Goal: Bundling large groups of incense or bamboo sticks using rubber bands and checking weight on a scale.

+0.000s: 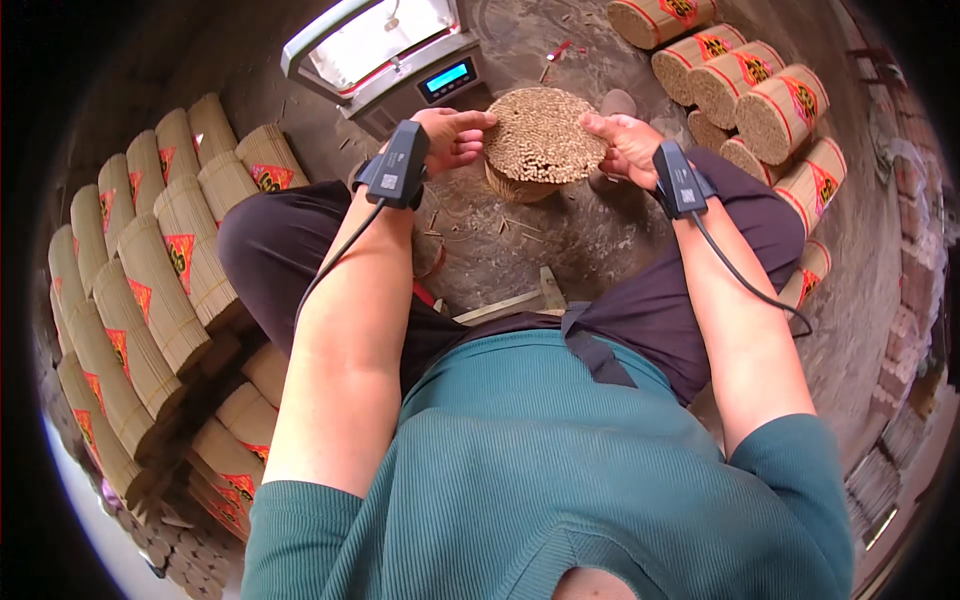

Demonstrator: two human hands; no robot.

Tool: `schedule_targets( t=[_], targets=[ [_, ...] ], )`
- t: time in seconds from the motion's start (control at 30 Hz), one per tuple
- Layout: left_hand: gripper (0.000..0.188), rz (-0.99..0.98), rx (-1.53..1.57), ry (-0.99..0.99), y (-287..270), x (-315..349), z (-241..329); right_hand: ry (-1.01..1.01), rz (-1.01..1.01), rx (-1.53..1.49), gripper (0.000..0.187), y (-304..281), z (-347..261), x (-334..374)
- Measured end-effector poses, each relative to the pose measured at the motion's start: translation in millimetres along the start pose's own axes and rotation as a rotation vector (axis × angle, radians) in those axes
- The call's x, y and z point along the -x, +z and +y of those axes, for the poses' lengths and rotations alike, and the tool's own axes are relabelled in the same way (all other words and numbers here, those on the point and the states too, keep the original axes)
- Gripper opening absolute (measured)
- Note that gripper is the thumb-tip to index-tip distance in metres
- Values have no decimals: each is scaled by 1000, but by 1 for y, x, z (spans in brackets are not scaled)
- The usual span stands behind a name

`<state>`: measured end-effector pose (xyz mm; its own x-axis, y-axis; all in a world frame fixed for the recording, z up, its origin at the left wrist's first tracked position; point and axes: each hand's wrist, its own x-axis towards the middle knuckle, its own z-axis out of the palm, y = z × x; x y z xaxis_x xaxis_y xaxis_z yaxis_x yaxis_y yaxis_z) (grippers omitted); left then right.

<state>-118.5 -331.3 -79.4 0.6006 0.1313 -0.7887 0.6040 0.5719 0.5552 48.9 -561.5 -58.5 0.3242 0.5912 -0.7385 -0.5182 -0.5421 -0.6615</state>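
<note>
Between my hands a thick round bundle of thin sticks stands on end, its rough cut tops facing up. At its left rim my left hand is closed, thumb and forefinger together against the edge and the other fingers curled. My right hand is closed on the opposite rim, with its thumb and forefinger on the edge sticks. Whether the fingers also pinch a thin tie cannot be made out. The lower part of the bundle is mostly hidden below its top.
A metal machine with a lit blue display and a raised clear lid stands at far left. Wrapped stick bundles are stacked at left, and more bundles lie at far right. Loose stick bits and a small red-handled tool lie on the floor.
</note>
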Motion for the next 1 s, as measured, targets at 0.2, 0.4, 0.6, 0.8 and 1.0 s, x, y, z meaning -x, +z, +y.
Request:
schedule_targets(
  t=[0.2,0.4,0.6,0.8,1.0],
  targets=[
    [15,-30,128,50,2,-4,-5,-57,24,14,38,-11,15,-26],
    [17,-56,151,88,13,-4,-3,-150,131,2,37,-21,28,-38],
    [24,45,122,120,3,3,-12,-152,164,139,50,3,8,-9],
    [17,36,177,109,17,16,-35,-22,115,90,46,-6,24,-16],
    [16,167,202,135,19,20,-44,-72,241,153,48,10,24,0]
  ],
)
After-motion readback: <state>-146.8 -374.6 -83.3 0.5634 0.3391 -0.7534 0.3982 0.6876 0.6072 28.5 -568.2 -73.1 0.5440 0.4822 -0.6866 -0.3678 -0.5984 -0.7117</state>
